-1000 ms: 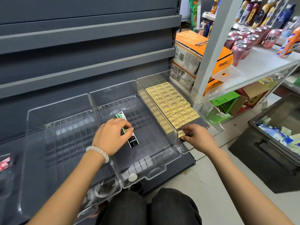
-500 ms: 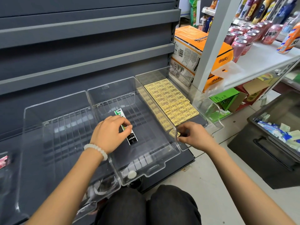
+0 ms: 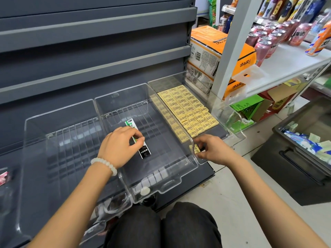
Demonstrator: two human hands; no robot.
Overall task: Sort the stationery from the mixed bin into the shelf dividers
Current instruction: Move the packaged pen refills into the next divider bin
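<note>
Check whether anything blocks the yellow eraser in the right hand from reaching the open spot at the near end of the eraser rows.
Nothing visible blocks it. The right hand pinches the small yellow eraser inside the clear plastic bin, just short of the yellow eraser rows, with bare floor between.

A long, narrow green-white-and-black packet [image 3: 138, 140] lies flat and diagonal on the floor of the clear middle divider [image 3: 161, 187], centre frame. Right of centre, rows of small yellow erasers [image 3: 186, 108] fill the rear of the right divider [image 3: 238, 133]; one more yellow eraser [image 3: 195, 149] sits at its front corner.
</note>
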